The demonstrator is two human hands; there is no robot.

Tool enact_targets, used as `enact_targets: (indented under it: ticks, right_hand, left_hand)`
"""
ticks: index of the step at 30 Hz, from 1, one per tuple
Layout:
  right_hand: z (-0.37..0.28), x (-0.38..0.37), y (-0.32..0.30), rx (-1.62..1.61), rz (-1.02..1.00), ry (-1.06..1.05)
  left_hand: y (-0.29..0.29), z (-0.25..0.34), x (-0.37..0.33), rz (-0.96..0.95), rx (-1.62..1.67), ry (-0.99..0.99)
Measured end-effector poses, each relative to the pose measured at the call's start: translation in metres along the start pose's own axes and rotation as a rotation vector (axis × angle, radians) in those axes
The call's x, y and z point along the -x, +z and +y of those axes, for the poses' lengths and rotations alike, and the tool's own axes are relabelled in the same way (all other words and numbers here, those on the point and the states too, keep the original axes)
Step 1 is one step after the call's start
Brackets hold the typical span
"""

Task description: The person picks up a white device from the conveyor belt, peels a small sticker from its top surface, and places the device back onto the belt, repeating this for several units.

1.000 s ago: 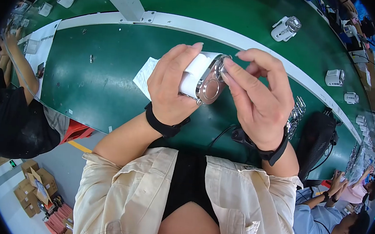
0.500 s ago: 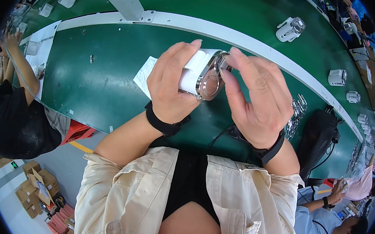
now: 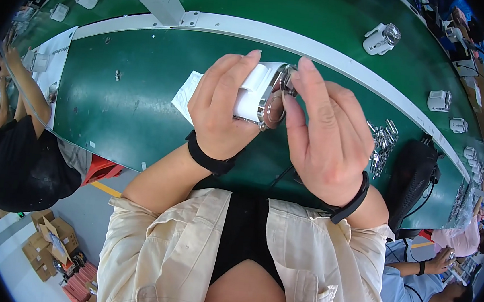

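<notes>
My left hand (image 3: pixel 223 106) is wrapped round a white device (image 3: pixel 248 102) with a polished chrome end, held tilted above the green bench. That shiny round end faces my right hand (image 3: pixel 331 130), whose thumb and forefinger pinch a small chrome part (image 3: pixel 288 81) at its upper edge. Whether this part is fixed to the device or loose, I cannot tell. Beside my right hand lies a pile of small chrome parts (image 3: pixel 383 143). A white paper or plastic sheet (image 3: pixel 185 97) rests on the bench, partly behind my left hand.
Beyond the white rail (image 3: pixel 253 28), similar white devices (image 3: pixel 382 39) stand on a green surface. A black mesh case (image 3: pixel 411 177) with a cable lies at the bench's right. Co-workers sit at left and lower right; cardboard boxes (image 3: pixel 43 249) stand on the floor.
My right hand has shifted slightly left and down, its fingers still at the chrome end. The device has turned a little in my left hand. Devices beyond the rail have slid slightly right.
</notes>
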State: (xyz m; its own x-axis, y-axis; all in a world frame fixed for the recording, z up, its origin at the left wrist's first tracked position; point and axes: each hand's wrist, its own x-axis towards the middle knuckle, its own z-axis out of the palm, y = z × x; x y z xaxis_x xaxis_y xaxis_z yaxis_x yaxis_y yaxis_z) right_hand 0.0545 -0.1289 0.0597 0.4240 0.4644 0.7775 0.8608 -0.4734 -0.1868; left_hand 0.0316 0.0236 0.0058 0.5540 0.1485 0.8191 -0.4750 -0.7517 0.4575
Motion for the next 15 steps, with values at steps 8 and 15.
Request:
enact_targets:
  ticks: [8, 15]
  right_hand:
    - [-0.002, -0.008, -0.011, -0.132, -0.066, 0.151]
    - [0.021, -0.001, -0.002, -0.956, -0.194, 0.627]
  left_hand:
    - [-0.007, 0.003, 0.0, -0.116, 0.138, -0.274]
    - [-0.007, 0.008, 0.012, -0.158, 0.457, -0.389]
